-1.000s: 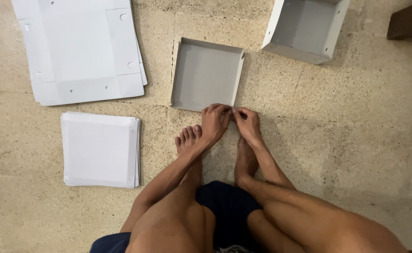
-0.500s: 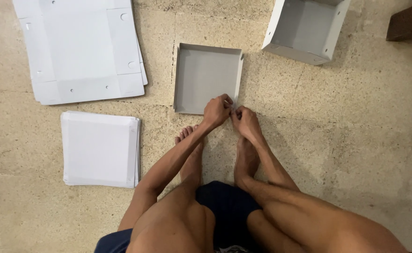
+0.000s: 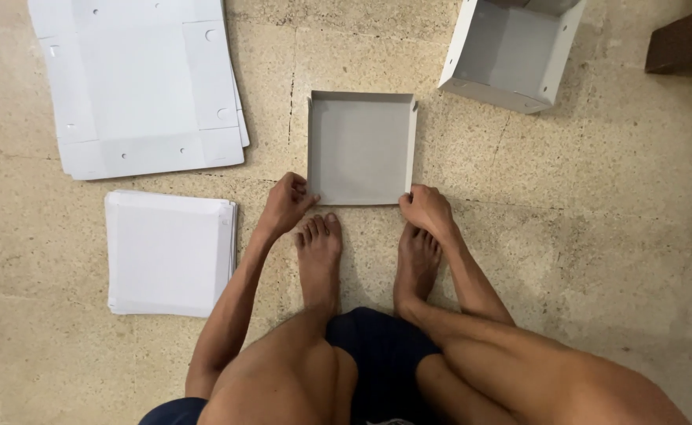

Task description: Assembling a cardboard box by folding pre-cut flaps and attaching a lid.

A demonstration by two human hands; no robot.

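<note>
- Head view: a shallow grey square cardboard tray (image 3: 361,148) lies flat on the speckled beige stone floor (image 3: 614,236), directly ahead of your bare feet (image 3: 320,252), with low folded walls on its far and side edges.
- Far left, a stack of large flat white cardboard blanks (image 3: 137,83) with fold lines and small punched holes spreads out; its far and left edges run out of the picture.
- Near left, a neat pile of smaller white square sheets (image 3: 169,252) sits just beside your left forearm.
- Far right, a deeper grey folded cardboard box (image 3: 511,51) stands tilted, its far side cut off by the frame.
- A dark brown wooden object (image 3: 688,39) shows at the far right corner; you cannot tell what it is.
- Your left hand (image 3: 285,203) curls around the tray's near left corner, fingers pinched on the edge.
- Your right hand (image 3: 426,211) pinches the near right corner likewise; the fingertips are hidden under the knuckles.
- Both arms reach down outside your knees.
</note>
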